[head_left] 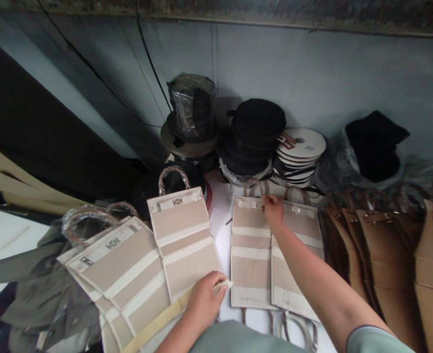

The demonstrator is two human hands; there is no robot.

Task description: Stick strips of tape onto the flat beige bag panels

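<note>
My left hand point(204, 300) is shut on a long cream fabric strip point(165, 318), which runs down to the lower left across a stack of beige bag panels point(124, 274). Another beige panel point(183, 235) with a metal tag and a looped handle lies next to the stack, and my left fingertips rest near its lower edge. My right hand point(273, 211) touches the top edge of a pair of beige panels point(275, 255), pinching a cream band with small tabs. Curved handles point(255, 186) stick out beyond those panels.
Rolls of black webbing point(256, 132) and white-and-black tape reels point(300, 147) stand against a grey wall. A row of tan bags point(389, 274) with handles leans at the right. A heap of grey-green fabric point(43, 289) lies at the left, on white sheets.
</note>
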